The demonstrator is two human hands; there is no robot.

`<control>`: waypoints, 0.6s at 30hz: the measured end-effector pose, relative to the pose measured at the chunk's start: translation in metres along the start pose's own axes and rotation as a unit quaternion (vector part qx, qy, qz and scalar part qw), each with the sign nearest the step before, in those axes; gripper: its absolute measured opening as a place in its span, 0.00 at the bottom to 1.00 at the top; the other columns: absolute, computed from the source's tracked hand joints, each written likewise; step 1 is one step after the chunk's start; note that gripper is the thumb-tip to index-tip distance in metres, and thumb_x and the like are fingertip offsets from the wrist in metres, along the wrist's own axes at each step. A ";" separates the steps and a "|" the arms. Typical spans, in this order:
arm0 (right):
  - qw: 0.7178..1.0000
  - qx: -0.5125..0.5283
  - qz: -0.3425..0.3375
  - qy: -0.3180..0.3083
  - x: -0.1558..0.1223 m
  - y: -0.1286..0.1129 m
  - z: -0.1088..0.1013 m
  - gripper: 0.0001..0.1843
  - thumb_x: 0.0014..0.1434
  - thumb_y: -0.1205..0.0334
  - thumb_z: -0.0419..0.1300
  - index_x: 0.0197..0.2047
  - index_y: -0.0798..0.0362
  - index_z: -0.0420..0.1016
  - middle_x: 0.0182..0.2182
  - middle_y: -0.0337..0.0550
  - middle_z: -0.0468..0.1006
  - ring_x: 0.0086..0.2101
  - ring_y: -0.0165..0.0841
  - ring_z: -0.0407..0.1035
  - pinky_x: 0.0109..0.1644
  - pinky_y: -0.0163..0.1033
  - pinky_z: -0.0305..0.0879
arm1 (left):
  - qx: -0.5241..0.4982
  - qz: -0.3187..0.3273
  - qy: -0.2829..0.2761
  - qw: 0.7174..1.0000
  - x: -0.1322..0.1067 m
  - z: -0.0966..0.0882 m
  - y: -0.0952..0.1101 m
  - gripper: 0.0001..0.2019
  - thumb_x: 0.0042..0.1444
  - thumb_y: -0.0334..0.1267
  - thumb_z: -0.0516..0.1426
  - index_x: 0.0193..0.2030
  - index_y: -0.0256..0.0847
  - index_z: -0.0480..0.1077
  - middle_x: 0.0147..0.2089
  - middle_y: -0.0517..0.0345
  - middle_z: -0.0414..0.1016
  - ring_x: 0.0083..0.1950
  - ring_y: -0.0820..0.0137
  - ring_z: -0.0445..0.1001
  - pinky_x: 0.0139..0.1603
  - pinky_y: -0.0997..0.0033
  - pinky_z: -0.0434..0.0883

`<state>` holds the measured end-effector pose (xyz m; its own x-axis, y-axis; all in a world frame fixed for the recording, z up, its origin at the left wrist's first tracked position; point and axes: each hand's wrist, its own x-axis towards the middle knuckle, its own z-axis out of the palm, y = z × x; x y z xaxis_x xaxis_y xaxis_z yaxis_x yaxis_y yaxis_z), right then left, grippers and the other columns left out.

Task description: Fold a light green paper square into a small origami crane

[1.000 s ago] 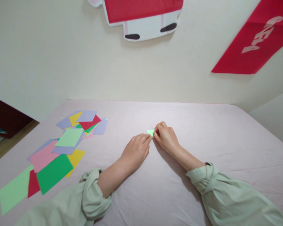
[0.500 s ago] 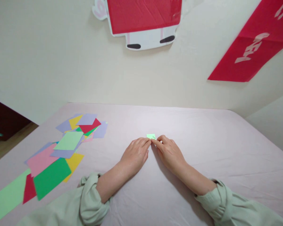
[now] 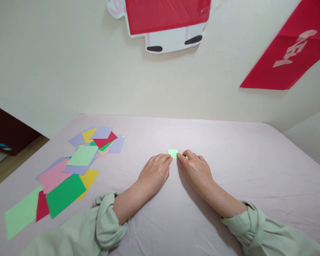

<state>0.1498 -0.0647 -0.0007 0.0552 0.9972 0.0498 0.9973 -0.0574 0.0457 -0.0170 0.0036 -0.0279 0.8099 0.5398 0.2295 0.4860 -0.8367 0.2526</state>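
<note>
A small folded light green paper [image 3: 172, 153] lies flat on the pink-covered table [image 3: 237, 153], just beyond my fingertips. My left hand [image 3: 154, 172] rests on the cloth with its fingers curled together, the tips touching the paper's near left corner. My right hand [image 3: 197, 170] lies beside it, fingers closed, with the index tip pressing the paper's right edge. Both sleeves are pale green and pushed up the forearms.
A loose spread of coloured paper squares [image 3: 77, 163] covers the table's left side, reaching its near left corner. A cream wall stands behind the table with a red banner [image 3: 285, 53] and a red-and-white paper figure [image 3: 168, 21]. Dark furniture [image 3: 5, 135] is far left.
The green paper was pinched up between both hands a second ago; now it lies flat on the cloth and both hands have lowered and flattened behind it.
</note>
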 end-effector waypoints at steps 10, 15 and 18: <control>0.997 0.007 -0.045 0.061 -0.009 -0.012 0.010 0.19 0.65 0.71 0.51 0.58 0.51 0.66 0.55 0.51 0.71 0.44 0.40 0.67 0.46 0.44 0.60 | -0.005 -0.004 0.012 1.000 -0.001 -0.002 0.001 0.18 0.60 0.28 0.52 0.57 0.39 0.66 0.57 0.49 0.72 0.60 0.61 0.68 0.60 0.58 0.66; 0.999 0.015 -0.021 0.040 -0.006 -0.008 0.005 0.16 0.64 0.69 0.53 0.54 0.49 0.70 0.48 0.49 0.74 0.42 0.40 0.67 0.42 0.42 0.59 | -0.006 -0.004 0.009 1.000 -0.002 -0.003 0.001 0.19 0.59 0.28 0.52 0.58 0.38 0.65 0.58 0.49 0.71 0.60 0.61 0.67 0.60 0.58 0.66; 0.999 0.006 0.002 0.034 -0.003 -0.003 0.002 0.13 0.65 0.68 0.53 0.50 0.50 0.73 0.45 0.49 0.75 0.41 0.40 0.67 0.40 0.42 0.58 | -0.018 -0.009 0.009 1.000 -0.003 -0.004 0.001 0.18 0.59 0.27 0.52 0.56 0.38 0.67 0.57 0.49 0.72 0.59 0.61 0.68 0.59 0.57 0.67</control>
<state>0.1465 -0.0676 -0.0025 0.0557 0.9916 0.1170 0.9976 -0.0600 0.0341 -0.0203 0.0019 -0.0247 0.7952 0.5558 0.2424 0.4876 -0.8237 0.2893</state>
